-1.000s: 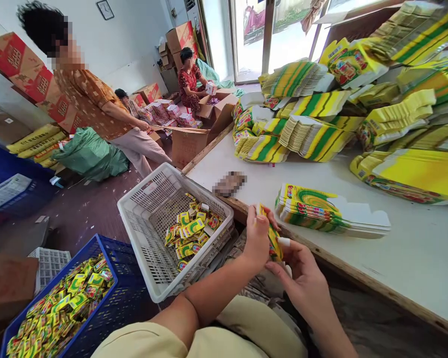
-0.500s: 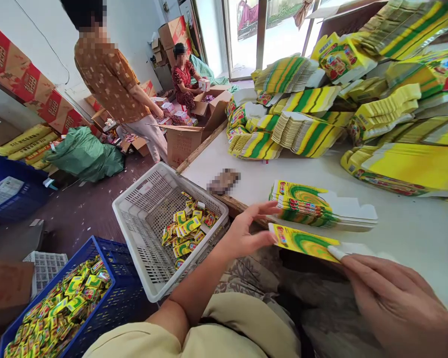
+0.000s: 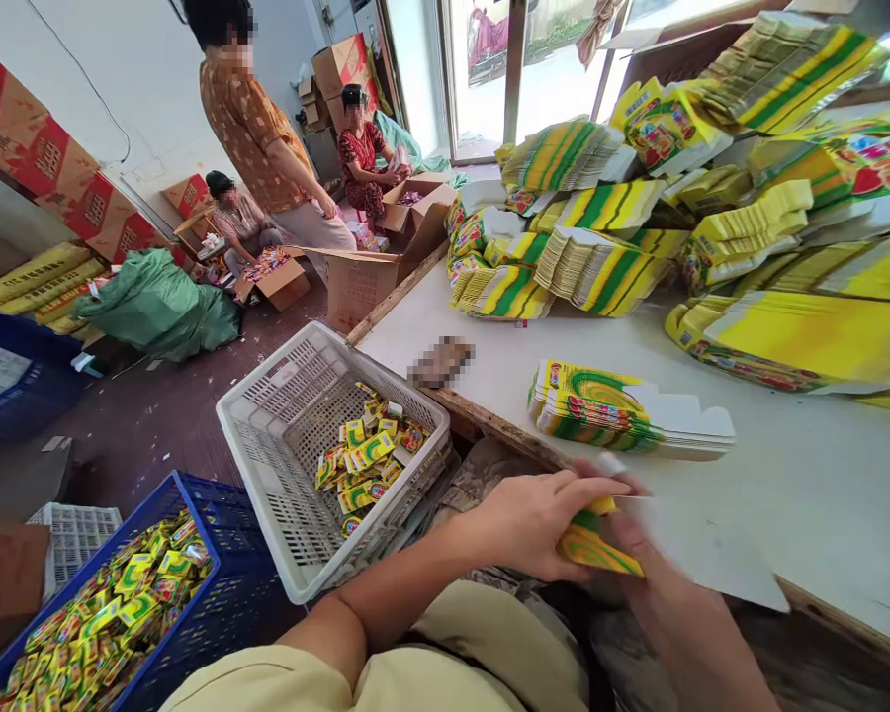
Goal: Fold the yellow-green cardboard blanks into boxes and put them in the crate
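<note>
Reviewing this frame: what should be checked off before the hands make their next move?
1. Left hand gripping the carton: ok, fingers wrapped around its printed part.
2. Right hand gripping firmly: cannot tell, motion blur.
3. Carton closed up: not ok, a white panel juts out past the right hand.
4. Flat stack on the table, near the hands: ok.
5. Room in the white crate: ok, boxes cover only part of its bottom.
6. Other people away from the work spot: ok, all beyond the crate and table.
</note>
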Tool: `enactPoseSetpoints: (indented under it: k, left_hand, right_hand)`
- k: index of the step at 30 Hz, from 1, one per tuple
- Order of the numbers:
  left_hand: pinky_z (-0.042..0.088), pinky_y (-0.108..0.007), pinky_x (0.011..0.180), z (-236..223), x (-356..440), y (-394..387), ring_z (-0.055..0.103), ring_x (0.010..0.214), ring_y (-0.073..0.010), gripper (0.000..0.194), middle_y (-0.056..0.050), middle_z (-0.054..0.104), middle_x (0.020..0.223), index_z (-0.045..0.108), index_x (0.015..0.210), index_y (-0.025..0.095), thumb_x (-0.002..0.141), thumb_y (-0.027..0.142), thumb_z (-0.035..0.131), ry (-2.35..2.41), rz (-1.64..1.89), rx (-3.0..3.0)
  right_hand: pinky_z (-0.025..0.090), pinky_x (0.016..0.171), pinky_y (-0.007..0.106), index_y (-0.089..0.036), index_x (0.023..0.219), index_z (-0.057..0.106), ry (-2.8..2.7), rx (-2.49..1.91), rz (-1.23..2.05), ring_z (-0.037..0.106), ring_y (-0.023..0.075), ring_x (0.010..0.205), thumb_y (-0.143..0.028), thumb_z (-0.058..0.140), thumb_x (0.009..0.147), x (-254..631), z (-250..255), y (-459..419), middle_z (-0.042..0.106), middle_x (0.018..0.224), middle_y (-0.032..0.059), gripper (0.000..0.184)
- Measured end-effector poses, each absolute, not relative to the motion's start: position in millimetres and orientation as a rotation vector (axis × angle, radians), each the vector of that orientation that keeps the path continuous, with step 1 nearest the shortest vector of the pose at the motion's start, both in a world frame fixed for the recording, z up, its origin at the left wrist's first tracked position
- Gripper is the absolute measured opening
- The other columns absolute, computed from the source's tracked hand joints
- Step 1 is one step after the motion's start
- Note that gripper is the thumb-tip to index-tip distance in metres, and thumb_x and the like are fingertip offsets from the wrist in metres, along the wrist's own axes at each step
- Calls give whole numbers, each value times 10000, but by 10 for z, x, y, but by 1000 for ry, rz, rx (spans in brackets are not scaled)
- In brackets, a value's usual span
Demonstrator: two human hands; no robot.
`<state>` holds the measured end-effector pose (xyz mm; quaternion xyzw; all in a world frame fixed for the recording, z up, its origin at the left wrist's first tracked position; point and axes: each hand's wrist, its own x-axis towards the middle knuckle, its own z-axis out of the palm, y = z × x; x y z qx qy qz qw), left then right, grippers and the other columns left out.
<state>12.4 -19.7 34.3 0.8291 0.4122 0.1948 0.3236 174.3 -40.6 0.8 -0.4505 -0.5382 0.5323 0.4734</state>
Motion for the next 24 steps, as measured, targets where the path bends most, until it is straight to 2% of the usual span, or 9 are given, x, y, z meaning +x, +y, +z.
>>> enactPoseSetpoints:
  k: [3,6,8,11,13,16,19,22,24]
  left_hand:
    - [477,-394,952,326,140,-217,576,1196,-312,840,-121,546,1357,300,1476,283,758,417,715,1059,465,2215]
    - [490,-371,928,275,145,-219,569,1204,-301,734,-97,559,1331,398,1385,279,734,370,724,1069,438,2185]
    - [496,-357,926,234,147,-213,572,1206,-290,708,-81,561,1334,415,1341,269,711,343,729,1083,437,2140]
    - [507,-371,920,193,141,-198,605,1169,-300,828,-112,524,1391,320,1393,231,690,375,734,1124,464,2082]
    - [511,-384,918,184,128,-185,617,1153,-313,874,-144,512,1405,271,1414,192,690,380,722,1129,493,2086]
    - [508,-383,927,188,104,-166,608,1168,-319,813,-150,537,1368,302,1391,174,701,347,695,1113,487,2133]
    - [515,-376,900,175,91,-160,615,1147,-318,790,-135,558,1317,328,1373,192,691,349,695,1162,416,2120]
    - [533,-377,841,127,99,-165,640,1066,-310,831,-150,529,1302,329,1365,174,661,379,721,1209,372,2071]
    - [540,-382,822,97,110,-171,636,1037,-303,871,-174,498,1304,334,1353,139,626,383,747,1222,416,2047]
  right_hand:
    - [644,732,411,-319,1402,451,-1106,-1040,1650,654,287,1163,-427,472,960,1731,-77,-371,610,1360,116,456]
    - [644,715,425,-311,1404,458,-1137,-1004,1662,684,291,1104,-450,491,947,1780,-196,-334,651,1303,130,479]
    - [641,726,432,-295,1378,499,-1201,-1027,1546,703,297,1057,-483,479,942,1818,-261,-319,688,1242,129,475]
    - [617,837,444,-267,1339,554,-1381,-1148,1229,690,312,1080,-527,496,917,1839,-268,-340,707,1211,107,499]
    - [592,902,432,-251,1381,522,-1539,-1228,1015,671,311,1125,-515,517,909,1826,-229,-377,697,1236,90,541]
    - [582,923,389,-254,1503,357,-1729,-1267,779,641,278,1189,-417,477,949,1789,-209,-430,641,1334,81,590]
    - [555,979,406,-250,1548,253,-1887,-1198,575,563,277,1289,-293,444,962,1760,-272,-447,514,1472,103,618]
    - [559,984,413,-268,1534,297,-2021,-1122,480,525,282,1323,-197,438,948,1752,-321,-434,413,1544,105,607]
    - [576,961,392,-294,1496,377,-2044,-1106,486,558,265,1294,-167,416,947,1769,-311,-414,440,1528,89,565]
